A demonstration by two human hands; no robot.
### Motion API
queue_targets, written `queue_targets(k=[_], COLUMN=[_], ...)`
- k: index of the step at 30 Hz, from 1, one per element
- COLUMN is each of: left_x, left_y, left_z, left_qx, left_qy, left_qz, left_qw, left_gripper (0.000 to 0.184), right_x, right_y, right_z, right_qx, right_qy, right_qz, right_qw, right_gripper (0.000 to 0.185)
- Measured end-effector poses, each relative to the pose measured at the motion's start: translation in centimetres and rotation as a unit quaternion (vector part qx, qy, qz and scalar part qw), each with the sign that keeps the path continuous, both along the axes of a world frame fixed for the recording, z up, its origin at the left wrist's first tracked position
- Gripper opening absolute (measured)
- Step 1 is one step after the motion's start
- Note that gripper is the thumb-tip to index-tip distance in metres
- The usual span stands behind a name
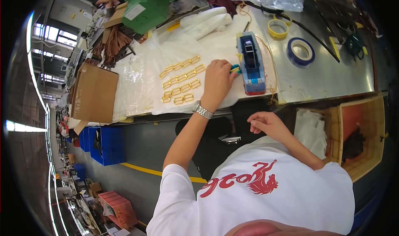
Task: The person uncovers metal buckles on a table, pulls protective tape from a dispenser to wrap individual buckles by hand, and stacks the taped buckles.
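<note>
My left hand (218, 79), with a metal watch at the wrist, is over the white-covered table. Its fingers are curled closed at a small teal-and-yellow item (235, 69), whose kind I cannot make out. Just beyond the fingertips stands a blue tape dispenser (250, 65). Gold metal buckles (183, 76) lie in several rows to the left of this hand. Held low in front of my body, my right hand (270, 124) has loosely bent fingers and the thumb apart. Nothing shows in it.
A yellow tape roll (278, 29) and a blue tape roll (300, 51) lie on the metal tabletop (349, 80). On the left are a cardboard box (96, 92) and blue bins (107, 146). A wooden crate (363, 161) is at right. Another person's arm (109, 0) shows far back.
</note>
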State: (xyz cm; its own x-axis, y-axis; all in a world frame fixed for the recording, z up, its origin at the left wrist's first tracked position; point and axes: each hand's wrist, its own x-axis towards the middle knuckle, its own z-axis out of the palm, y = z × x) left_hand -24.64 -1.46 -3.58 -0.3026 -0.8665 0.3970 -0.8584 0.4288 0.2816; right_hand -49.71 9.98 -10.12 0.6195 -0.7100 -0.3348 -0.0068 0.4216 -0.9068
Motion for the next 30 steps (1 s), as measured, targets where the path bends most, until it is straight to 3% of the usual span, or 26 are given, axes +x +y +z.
queue_targets(k=[10, 12, 14, 18, 19, 21, 22, 24, 25, 27, 28, 30], left_x=[-0.6, -0.4, 0.1, 1.0, 1.4, 3.0, 4.8, 7.9, 7.8, 7.5, 6.9, 5.7], left_y=[1.8, 3.1, 5.8, 13.6, 15.6, 18.4, 20.1, 22.3, 22.1, 21.6, 21.4, 20.6], left_z=[-0.4, 0.7, 1.8, 2.5, 1.0, -3.7, -8.7, -17.3, -17.4, -17.9, -18.9, -20.5], left_qx=[-0.039, -0.119, -0.116, -0.072, -0.031, 0.067, 0.067, 0.216, 0.214, 0.372, 0.373, 0.248], left_qy=[0.061, 0.089, 0.121, 0.150, 0.143, 0.094, 0.094, 0.003, 0.003, 0.019, 0.023, 0.016], left_qz=[0.027, 0.017, -0.010, -0.086, -0.084, -0.087, -0.085, -0.042, -0.042, 0.084, 0.083, 0.068], left_qw=[0.997, 0.989, 0.986, 0.982, 0.986, 0.990, 0.990, 0.975, 0.976, 0.924, 0.924, 0.966], left_gripper=[0.035, 0.030, 0.028, 0.020, 0.021, 0.017, 0.017, 0.018, 0.018, 0.019, 0.019, 0.022], right_x=[0.8, 0.8, 0.6, -1.0, -1.2, -0.8, -0.7, -0.4, -0.3, 0.1, 0.2, 0.0], right_y=[-0.1, -0.2, -0.4, -2.2, -2.9, -3.8, -4.0, -4.4, -4.6, -4.6, -4.5, -4.4], right_z=[0.3, -0.9, -3.6, -7.1, -7.0, -7.2, -7.5, -8.2, -8.1, -7.9, -7.7, -7.6], right_qx=[-0.035, -0.038, -0.040, 0.103, 0.172, 0.172, 0.173, 0.164, 0.160, 0.156, 0.147, 0.134], right_qy=[0.029, 0.019, 0.009, 0.017, -0.008, 0.007, 0.020, 0.030, 0.043, 0.055, 0.061, 0.072], right_qz=[0.038, 0.044, 0.050, 0.007, -0.029, -0.010, 0.007, 0.018, 0.029, 0.035, 0.033, 0.034], right_qw=[0.998, 0.998, 0.998, 0.994, 0.985, 0.985, 0.985, 0.986, 0.986, 0.986, 0.987, 0.988], right_gripper=[0.022, 0.021, 0.021, 0.026, 0.028, 0.030, 0.032, 0.032, 0.031, 0.030, 0.029, 0.029])
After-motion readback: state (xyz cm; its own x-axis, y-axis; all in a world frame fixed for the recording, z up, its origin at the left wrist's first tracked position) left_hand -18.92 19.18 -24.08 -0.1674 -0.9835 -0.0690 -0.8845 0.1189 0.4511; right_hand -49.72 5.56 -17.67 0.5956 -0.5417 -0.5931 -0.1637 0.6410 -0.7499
